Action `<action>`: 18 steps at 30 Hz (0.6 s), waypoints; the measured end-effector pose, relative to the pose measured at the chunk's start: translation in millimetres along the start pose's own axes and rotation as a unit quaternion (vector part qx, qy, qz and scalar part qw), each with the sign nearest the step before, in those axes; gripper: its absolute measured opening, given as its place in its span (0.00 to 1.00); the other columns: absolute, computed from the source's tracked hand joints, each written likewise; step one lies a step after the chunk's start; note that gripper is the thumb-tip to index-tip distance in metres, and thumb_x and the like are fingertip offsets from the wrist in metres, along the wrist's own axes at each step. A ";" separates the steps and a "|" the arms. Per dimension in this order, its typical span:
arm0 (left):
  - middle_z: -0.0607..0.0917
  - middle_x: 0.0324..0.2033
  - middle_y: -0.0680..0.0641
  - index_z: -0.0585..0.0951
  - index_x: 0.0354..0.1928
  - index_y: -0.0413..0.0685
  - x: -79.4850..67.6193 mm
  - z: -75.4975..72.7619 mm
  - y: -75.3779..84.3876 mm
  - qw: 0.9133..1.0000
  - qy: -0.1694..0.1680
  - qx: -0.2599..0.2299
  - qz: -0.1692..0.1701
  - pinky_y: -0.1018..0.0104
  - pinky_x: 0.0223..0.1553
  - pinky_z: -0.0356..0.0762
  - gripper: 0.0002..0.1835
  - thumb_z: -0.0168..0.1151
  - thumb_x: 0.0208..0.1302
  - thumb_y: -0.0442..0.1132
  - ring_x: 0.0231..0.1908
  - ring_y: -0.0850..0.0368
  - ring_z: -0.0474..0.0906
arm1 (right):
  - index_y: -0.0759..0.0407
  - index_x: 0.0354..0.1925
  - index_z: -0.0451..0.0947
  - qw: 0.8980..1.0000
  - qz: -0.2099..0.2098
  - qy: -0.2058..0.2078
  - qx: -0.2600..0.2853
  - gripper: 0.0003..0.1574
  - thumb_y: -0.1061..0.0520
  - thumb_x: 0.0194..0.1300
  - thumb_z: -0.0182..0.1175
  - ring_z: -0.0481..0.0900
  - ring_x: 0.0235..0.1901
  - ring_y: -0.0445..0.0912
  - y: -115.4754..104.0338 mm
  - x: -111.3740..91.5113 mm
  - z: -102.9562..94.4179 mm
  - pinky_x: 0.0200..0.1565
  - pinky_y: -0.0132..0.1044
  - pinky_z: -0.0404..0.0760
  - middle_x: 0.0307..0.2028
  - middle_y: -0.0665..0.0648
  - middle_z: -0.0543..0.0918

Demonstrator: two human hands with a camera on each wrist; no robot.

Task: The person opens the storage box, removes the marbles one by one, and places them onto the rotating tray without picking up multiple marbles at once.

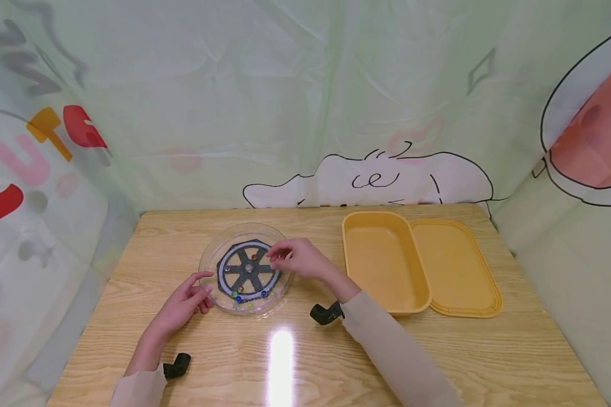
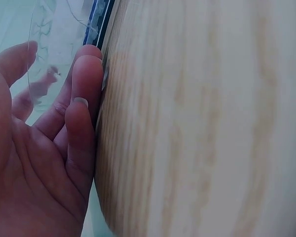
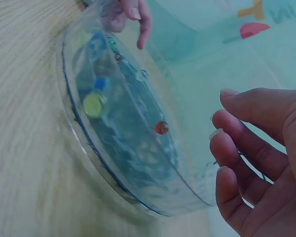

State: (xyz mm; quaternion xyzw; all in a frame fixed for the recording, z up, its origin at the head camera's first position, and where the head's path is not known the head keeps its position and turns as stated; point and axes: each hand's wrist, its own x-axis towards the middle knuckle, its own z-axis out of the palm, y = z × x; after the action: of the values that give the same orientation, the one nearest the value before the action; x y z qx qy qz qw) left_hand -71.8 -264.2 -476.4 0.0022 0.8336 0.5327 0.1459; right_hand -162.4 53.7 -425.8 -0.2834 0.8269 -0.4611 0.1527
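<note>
A round clear dish sits on the left half of the table, a dark six-spoked wheel pattern at its base. Several glass marbles lie in it, among them an orange marble, a blue marble and a yellow-green marble. My left hand holds the dish's left wall, with fingertips over the rim and other fingers outside. Above the right rim is my right hand, its fingers loosely bent; the right wrist view shows a gap between thumb and fingertips, with nothing visible there.
To the right stands a deep yellow-orange tub, and its matching flat lid lies against its right side. The wooden table meets a printed curtain at the back. Black wrist cameras jut from both sleeves.
</note>
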 end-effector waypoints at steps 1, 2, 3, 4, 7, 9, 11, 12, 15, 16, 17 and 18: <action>0.82 0.29 0.43 0.66 0.62 0.56 0.1 -0.2 -0.4 1.000 0.001 -0.001 0.001 0.65 0.31 0.75 0.22 0.52 0.69 0.49 0.27 0.48 0.78 | 0.51 0.42 0.82 1.000 0.000 0.002 -0.002 0.11 0.58 0.58 0.66 0.76 0.35 0.41 -0.6 -0.6 -2.4 0.38 0.33 0.77 0.33 0.44 0.81; 0.82 0.29 0.43 0.66 0.62 0.56 0.2 -0.4 -0.9 1.000 0.001 -0.001 0.001 0.65 0.31 0.75 0.22 0.52 0.69 0.49 0.27 0.48 0.78 | 0.51 0.42 0.82 1.000 -0.002 0.005 -0.006 0.11 0.58 0.58 0.66 0.76 0.35 0.41 -1.2 -1.2 -5.1 0.38 0.33 0.77 0.33 0.44 0.81; 0.82 0.29 0.43 0.66 0.62 0.56 0.3 -0.5 -1.4 1.000 0.001 -0.002 0.002 0.65 0.31 0.75 0.22 0.52 0.69 0.49 0.27 0.48 0.78 | 0.52 0.42 0.82 1.000 -0.002 0.009 -0.009 0.11 0.58 0.58 0.66 0.76 0.34 0.41 -1.9 -1.8 -8.2 0.38 0.33 0.77 0.32 0.45 0.81; 0.82 0.29 0.42 0.66 0.62 0.56 0.5 -0.7 -2.0 1.000 0.001 -0.002 0.004 0.65 0.30 0.75 0.22 0.52 0.69 0.49 0.27 0.48 0.78 | 0.53 0.42 0.82 1.000 -0.004 0.012 -0.011 0.12 0.59 0.58 0.66 0.76 0.34 0.42 -2.5 -2.5 -11.5 0.38 0.34 0.77 0.32 0.45 0.81; 0.82 0.28 0.42 0.66 0.62 0.56 1.3 -0.9 -4.2 1.000 -0.001 -0.005 0.007 0.64 0.30 0.75 0.22 0.52 0.69 0.49 0.27 0.48 0.79 | 0.54 0.42 0.82 0.999 -0.005 0.023 -0.022 0.12 0.60 0.58 0.66 0.76 0.34 0.42 -3.7 -5.2 -22.6 0.38 0.34 0.77 0.32 0.46 0.81; 0.82 0.28 0.42 0.66 0.62 0.56 1.8 -0.9 -5.5 1.000 -0.002 -0.005 0.009 0.64 0.30 0.76 0.22 0.52 0.69 0.50 0.27 0.48 0.79 | 0.54 0.42 0.82 0.999 -0.002 0.028 -0.026 0.11 0.60 0.58 0.66 0.76 0.34 0.42 -3.8 -7.9 -31.2 0.37 0.34 0.77 0.32 0.46 0.82; 0.82 0.28 0.42 0.66 0.62 0.56 2.2 -0.8 -6.5 1.000 -0.001 -0.005 0.009 0.64 0.31 0.76 0.23 0.52 0.68 0.51 0.27 0.48 0.79 | 0.55 0.42 0.82 0.999 -0.002 0.031 -0.027 0.11 0.60 0.58 0.65 0.76 0.34 0.42 -1.9 -11.2 -40.5 0.37 0.35 0.77 0.32 0.46 0.82; 0.82 0.29 0.42 0.66 0.62 0.56 2.3 -0.8 -6.8 1.000 0.000 -0.005 0.009 0.64 0.31 0.76 0.23 0.52 0.68 0.51 0.27 0.48 0.79 | 0.56 0.42 0.82 0.999 0.000 0.032 -0.026 0.11 0.60 0.58 0.65 0.76 0.34 0.43 -1.1 -13.3 -45.4 0.37 0.35 0.77 0.32 0.47 0.82; 0.82 0.29 0.42 0.66 0.62 0.56 2.6 -0.7 -7.1 1.000 0.002 -0.004 0.007 0.64 0.31 0.76 0.23 0.52 0.67 0.53 0.27 0.48 0.79 | 0.55 0.42 0.82 0.999 0.004 0.036 -0.022 0.10 0.59 0.59 0.65 0.76 0.34 0.44 3.2 -21.4 -60.9 0.37 0.37 0.77 0.33 0.47 0.82; 0.82 0.29 0.42 0.67 0.62 0.57 2.6 -0.7 -7.0 1.000 0.002 -0.004 0.006 0.64 0.32 0.76 0.24 0.52 0.67 0.53 0.27 0.48 0.79 | 0.55 0.41 0.82 0.999 0.007 0.037 -0.020 0.10 0.58 0.59 0.65 0.76 0.35 0.44 4.9 -24.5 -66.0 0.38 0.38 0.77 0.33 0.47 0.82; 0.82 0.29 0.42 0.67 0.62 0.57 2.7 -0.6 -6.9 1.000 0.002 -0.005 0.004 0.64 0.32 0.76 0.24 0.52 0.67 0.53 0.27 0.48 0.79 | 0.54 0.41 0.82 0.999 0.010 0.038 -0.017 0.09 0.58 0.59 0.65 0.76 0.35 0.45 6.3 -27.8 -71.1 0.39 0.39 0.77 0.34 0.48 0.82; 0.82 0.29 0.42 0.67 0.62 0.57 2.9 -0.6 -6.7 1.000 0.003 -0.005 0.004 0.64 0.32 0.76 0.24 0.52 0.67 0.53 0.28 0.48 0.79 | 0.53 0.41 0.82 0.999 0.014 0.039 -0.015 0.09 0.58 0.60 0.64 0.76 0.36 0.45 8.2 -31.4 -76.1 0.39 0.39 0.77 0.34 0.48 0.82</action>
State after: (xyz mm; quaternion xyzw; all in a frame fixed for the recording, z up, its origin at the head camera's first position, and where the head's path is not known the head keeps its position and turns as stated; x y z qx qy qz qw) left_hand -73.7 -267.2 -482.8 0.0030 0.8314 0.5373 0.1418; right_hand -179.3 127.7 -392.9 -0.2560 0.8431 -0.4567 0.1228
